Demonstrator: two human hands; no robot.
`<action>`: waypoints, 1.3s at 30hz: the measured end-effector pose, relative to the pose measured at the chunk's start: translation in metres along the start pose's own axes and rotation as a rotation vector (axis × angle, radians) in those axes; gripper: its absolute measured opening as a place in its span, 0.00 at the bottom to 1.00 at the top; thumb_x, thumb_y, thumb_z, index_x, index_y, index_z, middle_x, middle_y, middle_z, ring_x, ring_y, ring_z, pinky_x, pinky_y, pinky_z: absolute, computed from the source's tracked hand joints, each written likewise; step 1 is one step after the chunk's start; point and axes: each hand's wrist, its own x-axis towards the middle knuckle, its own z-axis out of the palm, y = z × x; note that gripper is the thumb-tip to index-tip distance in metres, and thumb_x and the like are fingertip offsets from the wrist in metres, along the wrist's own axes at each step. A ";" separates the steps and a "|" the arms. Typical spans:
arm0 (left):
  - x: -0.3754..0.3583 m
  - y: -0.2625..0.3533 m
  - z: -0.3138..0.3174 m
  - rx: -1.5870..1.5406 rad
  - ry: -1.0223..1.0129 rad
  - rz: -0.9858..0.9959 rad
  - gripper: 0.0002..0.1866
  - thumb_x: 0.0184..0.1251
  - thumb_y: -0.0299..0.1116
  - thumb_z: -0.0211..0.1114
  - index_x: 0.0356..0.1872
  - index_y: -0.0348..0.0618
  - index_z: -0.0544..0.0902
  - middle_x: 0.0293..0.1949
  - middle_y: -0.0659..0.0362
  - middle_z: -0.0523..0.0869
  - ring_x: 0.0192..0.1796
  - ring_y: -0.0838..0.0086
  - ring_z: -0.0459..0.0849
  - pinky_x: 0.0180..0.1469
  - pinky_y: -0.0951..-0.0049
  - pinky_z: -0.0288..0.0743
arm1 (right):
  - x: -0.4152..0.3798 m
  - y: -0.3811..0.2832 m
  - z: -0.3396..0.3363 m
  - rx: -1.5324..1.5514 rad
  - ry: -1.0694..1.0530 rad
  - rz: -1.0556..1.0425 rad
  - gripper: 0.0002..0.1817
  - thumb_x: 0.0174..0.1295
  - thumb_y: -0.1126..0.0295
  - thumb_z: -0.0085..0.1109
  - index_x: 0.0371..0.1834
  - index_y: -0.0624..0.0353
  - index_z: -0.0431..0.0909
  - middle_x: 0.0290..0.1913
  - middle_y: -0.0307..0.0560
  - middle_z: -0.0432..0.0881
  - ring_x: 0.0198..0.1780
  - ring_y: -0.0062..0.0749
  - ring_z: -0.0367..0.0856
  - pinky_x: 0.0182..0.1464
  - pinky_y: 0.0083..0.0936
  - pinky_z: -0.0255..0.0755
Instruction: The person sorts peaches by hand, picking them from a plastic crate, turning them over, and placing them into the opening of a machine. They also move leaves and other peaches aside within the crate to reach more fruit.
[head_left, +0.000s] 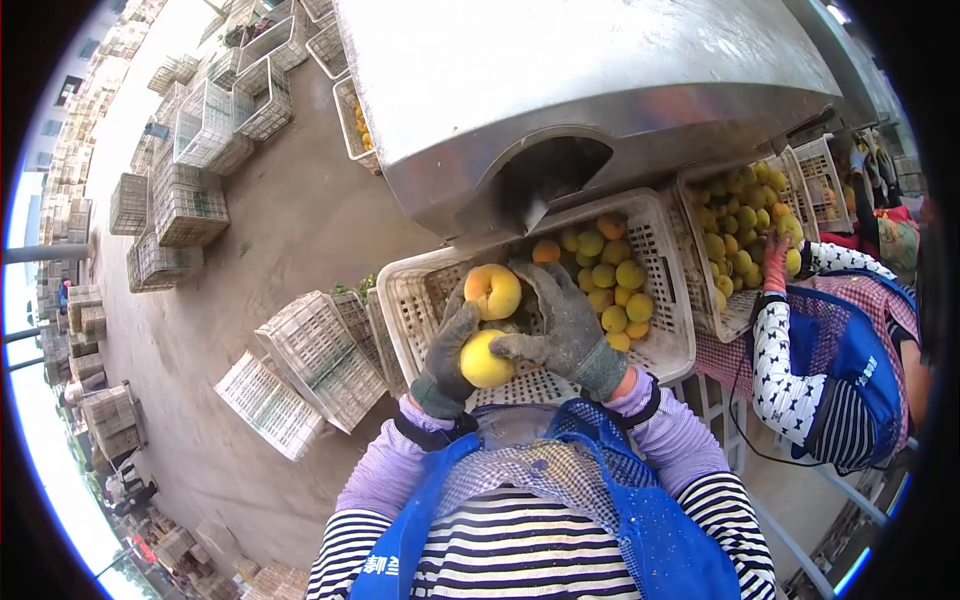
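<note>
Grey gloves on both hands: the left hand has its fingers wrapped round 1 yellow peach and the right hand cups another peach, both over the white crate under the metal chute, probably to check them.

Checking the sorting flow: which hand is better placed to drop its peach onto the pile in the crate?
Probably the right hand. It sits nearer the pile of peaches at the far end of the white crate, with the blushed peach at its fingertips. The left hand cradles the yellow peach farther from the pile.
</note>
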 end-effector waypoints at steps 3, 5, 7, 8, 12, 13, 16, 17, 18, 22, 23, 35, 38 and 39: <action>0.003 -0.003 0.022 0.239 -0.046 0.096 0.30 0.72 0.39 0.63 0.70 0.38 0.67 0.60 0.49 0.78 0.58 0.64 0.83 0.61 0.63 0.80 | -0.007 -0.002 0.001 -0.007 0.053 0.033 0.49 0.42 0.53 0.80 0.68 0.60 0.69 0.61 0.57 0.74 0.62 0.52 0.75 0.62 0.42 0.73; 0.009 -0.001 0.021 0.405 -0.129 0.116 0.31 0.76 0.42 0.57 0.74 0.40 0.63 0.63 0.49 0.77 0.62 0.62 0.81 0.64 0.63 0.78 | -0.002 0.002 0.000 -0.049 0.104 0.023 0.47 0.42 0.54 0.80 0.67 0.60 0.69 0.61 0.57 0.75 0.61 0.53 0.76 0.60 0.42 0.74; 0.016 -0.004 0.025 0.301 -0.105 0.115 0.30 0.80 0.44 0.53 0.75 0.40 0.61 0.65 0.49 0.76 0.63 0.62 0.80 0.65 0.62 0.77 | 0.009 0.004 0.002 -0.077 0.198 -0.006 0.45 0.42 0.55 0.80 0.66 0.59 0.70 0.59 0.57 0.75 0.58 0.55 0.78 0.59 0.44 0.74; 0.019 -0.005 0.026 0.248 -0.093 0.115 0.30 0.81 0.46 0.50 0.75 0.40 0.61 0.66 0.49 0.76 0.64 0.62 0.79 0.65 0.61 0.76 | 0.018 0.004 0.006 -0.083 0.266 -0.028 0.44 0.43 0.56 0.80 0.65 0.58 0.71 0.58 0.57 0.76 0.57 0.56 0.78 0.57 0.45 0.74; 0.020 -0.005 0.018 0.398 0.065 0.104 0.30 0.84 0.48 0.46 0.76 0.40 0.62 0.65 0.50 0.78 0.59 0.66 0.83 0.56 0.66 0.81 | 0.070 0.046 0.009 -0.301 0.303 -0.085 0.38 0.44 0.59 0.79 0.61 0.57 0.75 0.54 0.52 0.79 0.56 0.53 0.78 0.55 0.41 0.75; 0.017 -0.003 0.012 0.388 0.063 0.045 0.29 0.84 0.48 0.46 0.75 0.41 0.64 0.61 0.50 0.81 0.52 0.66 0.86 0.52 0.67 0.82 | 0.081 0.059 0.011 -0.377 0.352 -0.125 0.34 0.43 0.60 0.80 0.55 0.52 0.78 0.54 0.49 0.80 0.53 0.53 0.80 0.50 0.42 0.76; 0.010 0.000 0.003 0.417 0.081 0.021 0.32 0.82 0.51 0.48 0.77 0.40 0.60 0.61 0.47 0.80 0.50 0.66 0.85 0.53 0.65 0.83 | 0.084 0.053 -0.001 -0.647 0.405 -0.214 0.32 0.42 0.60 0.81 0.53 0.50 0.78 0.51 0.49 0.81 0.49 0.51 0.82 0.46 0.41 0.77; 0.008 -0.002 -0.001 0.416 0.100 0.043 0.31 0.83 0.51 0.47 0.75 0.40 0.63 0.58 0.48 0.82 0.48 0.67 0.86 0.50 0.67 0.83 | 0.083 0.051 -0.002 -0.631 0.378 -0.213 0.32 0.42 0.60 0.81 0.53 0.50 0.78 0.50 0.48 0.82 0.49 0.50 0.82 0.46 0.41 0.77; 0.007 -0.002 -0.004 0.401 0.117 0.031 0.30 0.83 0.51 0.47 0.74 0.40 0.63 0.57 0.49 0.82 0.47 0.67 0.86 0.50 0.67 0.83 | 0.086 0.049 -0.005 -0.618 0.354 -0.215 0.31 0.43 0.60 0.80 0.53 0.51 0.78 0.50 0.48 0.82 0.48 0.50 0.82 0.46 0.42 0.77; 0.010 0.000 -0.015 0.396 0.134 0.008 0.30 0.82 0.52 0.46 0.72 0.39 0.66 0.57 0.48 0.83 0.47 0.66 0.86 0.49 0.67 0.84 | 0.101 0.060 -0.003 -0.545 0.299 -0.221 0.31 0.45 0.58 0.81 0.52 0.54 0.78 0.45 0.49 0.83 0.46 0.50 0.82 0.45 0.44 0.77; 0.010 -0.001 -0.017 0.408 0.131 0.004 0.30 0.82 0.52 0.46 0.71 0.39 0.66 0.57 0.48 0.83 0.47 0.65 0.87 0.50 0.67 0.84 | 0.110 0.066 0.000 -0.454 0.279 -0.209 0.31 0.45 0.58 0.81 0.52 0.56 0.78 0.45 0.49 0.82 0.45 0.49 0.82 0.46 0.44 0.77; 0.006 -0.004 0.004 0.757 -0.148 0.364 0.24 0.77 0.31 0.58 0.69 0.38 0.66 0.61 0.51 0.81 0.63 0.66 0.81 0.68 0.61 0.76 | 0.000 0.016 0.003 -0.380 -0.003 -0.301 0.48 0.45 0.48 0.75 0.70 0.56 0.71 0.62 0.57 0.75 0.61 0.55 0.74 0.64 0.49 0.68; 0.012 -0.009 0.013 0.164 -0.027 0.031 0.26 0.83 0.49 0.47 0.69 0.40 0.68 0.63 0.51 0.79 0.63 0.63 0.81 0.64 0.60 0.79 | -0.015 0.023 0.011 -0.327 0.011 -0.150 0.45 0.46 0.54 0.73 0.71 0.54 0.71 0.64 0.56 0.74 0.63 0.54 0.73 0.66 0.48 0.66; 0.010 -0.010 0.024 0.176 0.006 0.012 0.27 0.83 0.51 0.46 0.69 0.41 0.69 0.63 0.51 0.80 0.62 0.62 0.82 0.63 0.59 0.80 | -0.015 0.023 0.008 -0.350 0.034 -0.213 0.44 0.46 0.56 0.73 0.71 0.55 0.71 0.63 0.55 0.75 0.63 0.54 0.73 0.66 0.48 0.66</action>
